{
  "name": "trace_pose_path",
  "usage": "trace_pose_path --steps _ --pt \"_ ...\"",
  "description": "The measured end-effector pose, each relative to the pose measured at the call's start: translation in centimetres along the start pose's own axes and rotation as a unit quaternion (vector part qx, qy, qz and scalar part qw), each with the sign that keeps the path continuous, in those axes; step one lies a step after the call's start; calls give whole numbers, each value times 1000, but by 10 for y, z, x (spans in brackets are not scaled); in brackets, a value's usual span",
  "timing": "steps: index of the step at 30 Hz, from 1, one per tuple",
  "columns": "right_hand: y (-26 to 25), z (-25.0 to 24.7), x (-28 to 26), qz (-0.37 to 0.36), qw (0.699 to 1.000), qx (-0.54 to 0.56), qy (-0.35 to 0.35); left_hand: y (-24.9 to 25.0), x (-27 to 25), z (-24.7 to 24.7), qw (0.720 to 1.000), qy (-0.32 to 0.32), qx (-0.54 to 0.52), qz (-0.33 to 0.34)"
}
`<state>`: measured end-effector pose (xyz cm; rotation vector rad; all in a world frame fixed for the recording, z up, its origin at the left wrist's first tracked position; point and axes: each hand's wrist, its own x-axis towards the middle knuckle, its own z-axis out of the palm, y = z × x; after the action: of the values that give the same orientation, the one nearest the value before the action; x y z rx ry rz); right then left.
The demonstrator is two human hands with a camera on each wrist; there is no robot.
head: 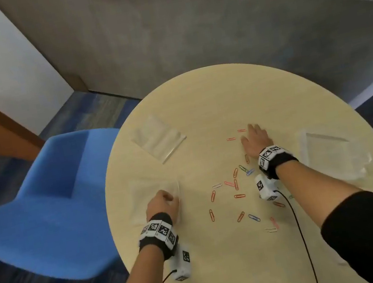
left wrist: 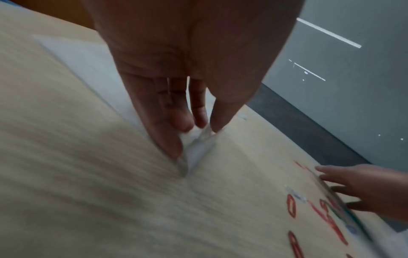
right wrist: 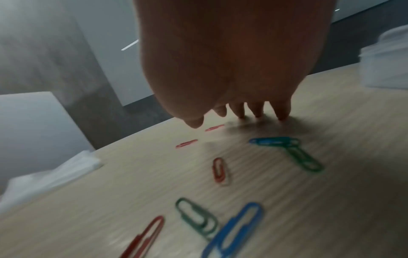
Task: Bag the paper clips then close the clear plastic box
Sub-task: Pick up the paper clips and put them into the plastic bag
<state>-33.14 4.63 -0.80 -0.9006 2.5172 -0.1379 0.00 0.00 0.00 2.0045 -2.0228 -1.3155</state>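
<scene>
The round surface carries open room at its far side; a blue chair stands just beside its left edge. My left hand pinches the edge of a clear plastic bag between thumb and fingers, near the left rim. My right hand lies flat, fingers straight, tips touching the surface beside two red clips. The paper clips lie scattered between both hands. The clear plastic box sits open at the right edge. A second bag lies farther back.
</scene>
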Motion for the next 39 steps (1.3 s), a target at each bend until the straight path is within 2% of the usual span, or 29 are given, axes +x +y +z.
trace_pose_path --steps 2,5,10,15,18,24,28,31,34,37,39 --pt "-11 5 -3 -38 999 -27 -20 0 0 -5 1000 -19 -6 8" --pt "-24 19 -24 -135 986 -84 -44 -5 -3 -10 998 -49 -25 20" --pt "-10 32 -93 -224 968 -93 -69 -5 -8 -14 993 -98 -56 26" --pt "-1 45 -147 -237 964 -73 -101 -5 -14 -7 990 -124 -54 36" --pt "0 54 -165 -233 962 -106 -100 -4 -19 -3 989 -128 -61 33" --pt "12 72 -185 -281 949 -141 3 -1 -32 0 988 -118 -81 50" --pt "5 57 -172 -298 940 -166 6 3 -43 3 987 -117 -85 64" --pt "-3 48 -162 -277 945 -172 5 4 -48 8 987 -117 -84 70" --pt "2 38 -148 -190 975 -117 13 3 -52 11 987 -116 -84 71" --pt "20 31 -137 -57 995 62 56 3 -54 12 986 -108 -108 67" --pt "25 29 -146 11 969 237 68 5 -54 13 985 -109 -118 70"
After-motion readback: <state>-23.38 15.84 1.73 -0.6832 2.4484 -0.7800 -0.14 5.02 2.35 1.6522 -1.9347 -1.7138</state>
